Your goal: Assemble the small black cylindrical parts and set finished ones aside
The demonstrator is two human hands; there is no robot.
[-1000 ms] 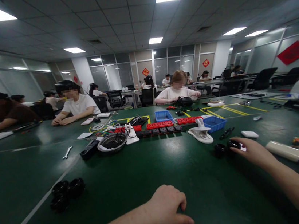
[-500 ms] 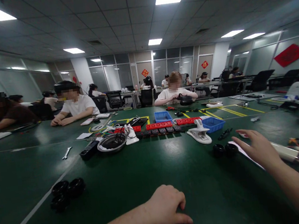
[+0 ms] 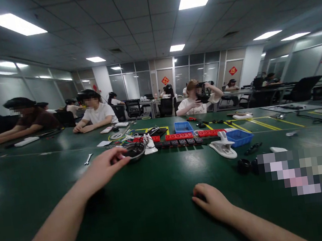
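My left hand [image 3: 106, 168] reaches over the near left side of a round metal dish [image 3: 140, 155] holding dark items. Its fingers are bent, with a gap above the thumb, and I see nothing held. Low in the middle, my right hand [image 3: 211, 201] rests on the green table [image 3: 165, 199], loosely curled, thumb apart from the fingers and nothing in it. Beyond it on the right lie black round parts [image 3: 244, 166]. My left forearm largely hides a dark shape beneath it.
Red power strips [image 3: 178, 136] run across the middle. Near them are a white clip stand [image 3: 223, 147], blue bins [image 3: 239, 137] [image 3: 183, 127] and a small white stand [image 3: 150, 145]. A wrench [image 3: 88, 159] lies left. Across the table, a person [image 3: 195, 102] raises a black headset.
My left hand has moved up and left to the dish. My right hand has come down and left from beside the black round parts. The view has shifted left.
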